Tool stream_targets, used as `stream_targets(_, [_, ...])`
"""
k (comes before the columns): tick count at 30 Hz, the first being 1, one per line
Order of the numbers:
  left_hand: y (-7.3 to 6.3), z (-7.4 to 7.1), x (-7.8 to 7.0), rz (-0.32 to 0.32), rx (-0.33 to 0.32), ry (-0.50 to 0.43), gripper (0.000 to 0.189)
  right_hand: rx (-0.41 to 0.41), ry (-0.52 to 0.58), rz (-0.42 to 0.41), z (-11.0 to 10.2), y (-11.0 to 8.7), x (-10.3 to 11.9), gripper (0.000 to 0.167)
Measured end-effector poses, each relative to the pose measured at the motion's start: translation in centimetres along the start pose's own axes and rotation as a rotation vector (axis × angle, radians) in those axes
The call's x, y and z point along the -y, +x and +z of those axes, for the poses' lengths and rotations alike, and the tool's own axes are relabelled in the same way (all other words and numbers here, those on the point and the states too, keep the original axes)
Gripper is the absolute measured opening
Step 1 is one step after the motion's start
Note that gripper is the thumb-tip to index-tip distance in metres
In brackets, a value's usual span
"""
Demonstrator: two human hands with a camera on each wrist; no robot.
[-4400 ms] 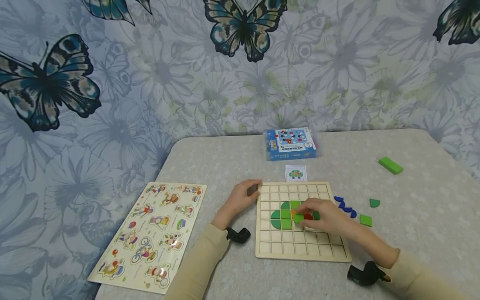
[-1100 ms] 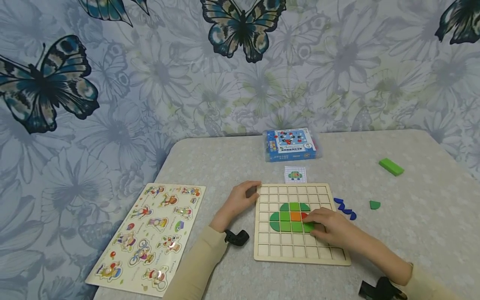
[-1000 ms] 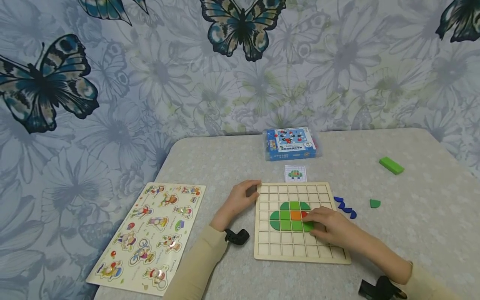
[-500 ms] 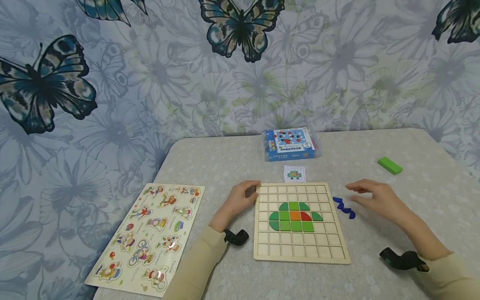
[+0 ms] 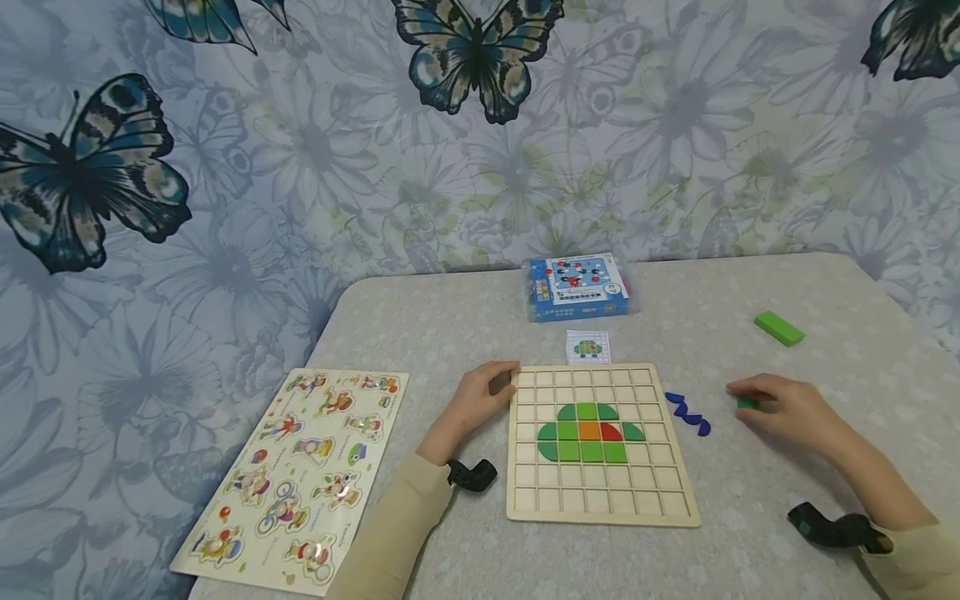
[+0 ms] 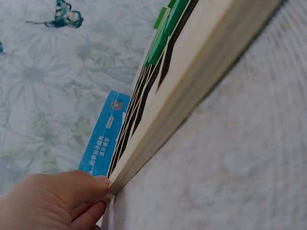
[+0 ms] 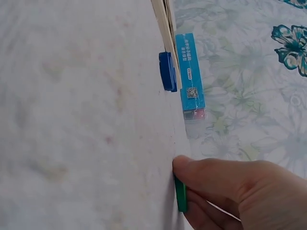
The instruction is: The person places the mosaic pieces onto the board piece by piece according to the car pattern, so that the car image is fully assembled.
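A wooden grid board (image 5: 600,496) lies on the table, its middle cells filled with green, orange and red pieces (image 5: 590,431). At its far left corner my left hand (image 5: 474,406) grips the edge between thumb and fingers, as the left wrist view also shows. Right of the board, my right hand (image 5: 798,414) pinches a small dark green rounded piece (image 7: 180,194) close over the tabletop; the fingers partly hide it. Several dark blue rounded pieces (image 5: 681,410) lie between the board and this hand.
Behind the board lies a small pattern card (image 5: 588,346), and farther back a blue box (image 5: 579,289). A bright green block (image 5: 779,328) rests at the back right. On the left is a picture puzzle board (image 5: 300,475), its near edge reaching the table's edge.
Over these seconds my right hand set light green squares on the board and let go. It then moved right to the dark green piece and took hold of it. My left hand stayed put.
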State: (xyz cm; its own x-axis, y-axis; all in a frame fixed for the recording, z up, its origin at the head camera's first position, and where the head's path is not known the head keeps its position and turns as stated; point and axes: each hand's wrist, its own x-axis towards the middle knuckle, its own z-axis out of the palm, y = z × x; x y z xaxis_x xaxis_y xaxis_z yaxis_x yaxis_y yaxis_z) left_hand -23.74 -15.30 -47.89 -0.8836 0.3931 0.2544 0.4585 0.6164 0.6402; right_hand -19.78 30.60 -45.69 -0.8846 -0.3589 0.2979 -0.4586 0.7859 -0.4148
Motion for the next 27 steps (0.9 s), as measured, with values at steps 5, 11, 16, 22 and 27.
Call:
stream_targets(5, [0.1, 0.1, 0.1, 0.000, -0.006, -0.004, 0.041, -0.046, -0.014, -0.021, 0.2, -0.4, -0.1, 0.030])
stream_targets(11, [0.1, 0.2, 0.2, 0.007, -0.017, 0.004, 0.040, -0.088, 0.008, -0.072, -0.4, 0.1, 2.7, 0.031])
stream_targets(16, [-0.1, 0.2, 0.3, 0.010, -0.023, 0.001, 0.040, -0.062, 0.126, -0.211, -0.4, 1.3, 7.5, 0.034])
stream_targets(22, [0.1, 0.1, 0.2, 0.013, -0.018, 0.004, 0.040, -0.006, 0.175, -0.323, 1.2, 2.0, 11.3, 0.035])
stream_targets(27, [0.1, 0.0, 0.2, 0.015, -0.017, -0.005, 0.040, 0.093, 0.207, -0.368, 3.1, 1.8, 12.2, 0.031])
